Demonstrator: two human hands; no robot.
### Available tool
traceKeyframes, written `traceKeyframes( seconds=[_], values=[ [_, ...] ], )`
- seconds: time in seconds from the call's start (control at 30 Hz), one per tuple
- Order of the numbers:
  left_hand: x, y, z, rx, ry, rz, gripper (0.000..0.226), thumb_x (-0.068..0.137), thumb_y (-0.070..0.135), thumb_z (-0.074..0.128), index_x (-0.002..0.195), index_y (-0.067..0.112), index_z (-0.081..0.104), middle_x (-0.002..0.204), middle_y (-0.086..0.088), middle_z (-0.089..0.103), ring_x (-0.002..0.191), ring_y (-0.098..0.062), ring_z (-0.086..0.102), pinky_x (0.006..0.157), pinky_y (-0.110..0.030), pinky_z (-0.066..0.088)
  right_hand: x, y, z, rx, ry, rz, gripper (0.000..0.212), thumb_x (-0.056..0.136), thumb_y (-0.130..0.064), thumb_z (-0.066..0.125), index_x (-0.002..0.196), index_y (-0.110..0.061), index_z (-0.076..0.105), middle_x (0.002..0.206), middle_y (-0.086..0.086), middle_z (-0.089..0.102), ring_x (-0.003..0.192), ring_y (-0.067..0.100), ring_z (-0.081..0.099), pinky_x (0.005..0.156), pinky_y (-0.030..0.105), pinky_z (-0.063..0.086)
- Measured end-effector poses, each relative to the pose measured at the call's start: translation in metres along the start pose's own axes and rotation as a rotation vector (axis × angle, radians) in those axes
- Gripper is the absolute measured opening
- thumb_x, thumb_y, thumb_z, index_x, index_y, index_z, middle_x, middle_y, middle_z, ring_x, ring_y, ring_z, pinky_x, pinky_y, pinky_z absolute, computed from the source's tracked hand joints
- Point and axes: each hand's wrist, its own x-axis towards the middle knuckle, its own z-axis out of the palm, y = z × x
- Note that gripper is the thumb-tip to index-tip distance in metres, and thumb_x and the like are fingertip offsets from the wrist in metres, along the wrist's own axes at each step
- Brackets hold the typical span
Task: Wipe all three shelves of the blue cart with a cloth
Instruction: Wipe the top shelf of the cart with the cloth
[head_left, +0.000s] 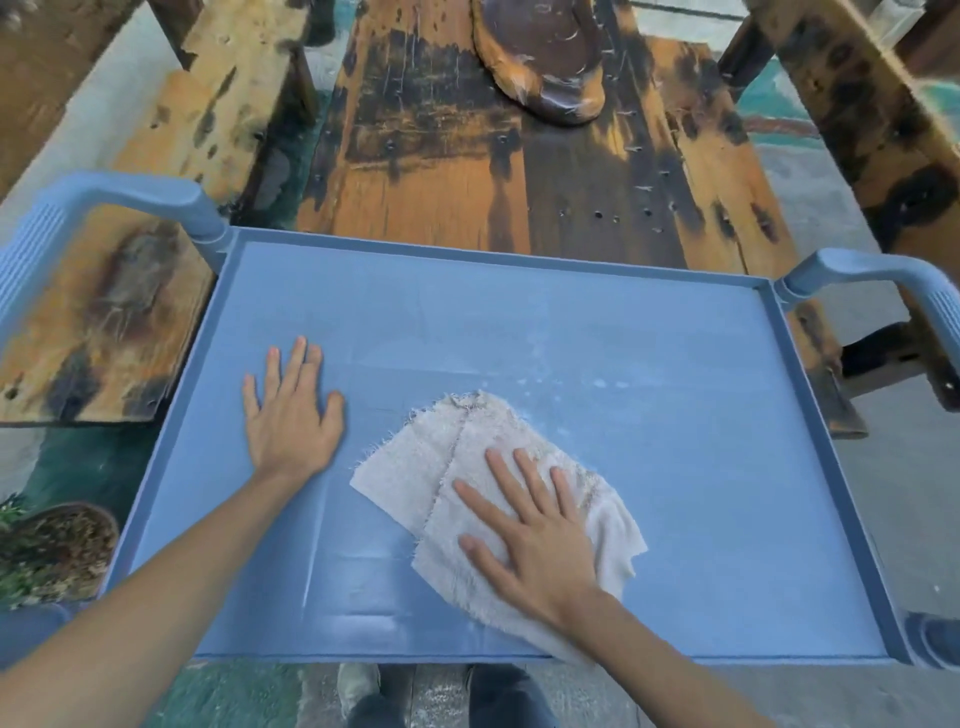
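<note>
The blue cart's top shelf (675, 467) fills the middle of the view, a flat tray with a raised rim. A frayed white cloth (441, 467) lies folded on it, right of centre. My right hand (535, 535) presses flat on the cloth with fingers spread. My left hand (291, 415) rests flat and empty on the bare shelf to the left of the cloth. Faint white smears show on the shelf beyond the cloth. The lower shelves are hidden beneath the top one.
Blue handles (130, 195) rise at both far corners of the cart. A worn wooden bench (441, 156) with a brown dish (545, 57) stands beyond the cart. More wooden planks (104, 322) lie left. A potted plant (47, 551) sits at lower left.
</note>
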Motion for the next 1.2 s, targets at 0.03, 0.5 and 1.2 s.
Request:
traceKeyframes(
  seconds=[0.03,0.5,1.2],
  values=[
    [0.0,0.001,0.0,-0.005,0.003,-0.005,0.066,0.093,0.045,0.027,0.154,0.023,0.027,0.165,0.006,0.018,0.154,-0.02,0.005,0.122,-0.049,0.001,0.002,0.0,0.0,-0.019,-0.018,-0.057,0.057,0.105,-0.068,0.03,0.159,-0.057,0.017,0.175,-0.01,0.001,0.162,0.025,0.002,0.127,0.054,0.002],
    [-0.002,-0.001,-0.001,-0.103,0.005,0.031,0.073,0.095,0.065,0.017,0.158,0.027,0.017,0.165,0.014,0.008,0.153,-0.011,-0.006,0.123,-0.045,-0.003,0.078,-0.038,0.009,0.041,-0.083,-0.566,0.051,0.102,-0.066,0.039,0.152,-0.057,0.038,0.173,-0.015,0.014,0.162,0.018,0.004,0.127,0.054,0.01],
    [-0.002,0.005,-0.008,-0.021,-0.008,0.012,0.079,0.093,0.065,0.022,0.159,0.024,0.012,0.166,0.011,0.008,0.153,-0.013,-0.005,0.123,-0.045,0.001,0.287,0.026,-0.032,0.032,-0.066,-0.062,0.059,0.1,-0.074,0.022,0.157,-0.061,0.017,0.173,-0.019,0.007,0.161,0.013,-0.001,0.129,0.049,-0.002]
  ],
)
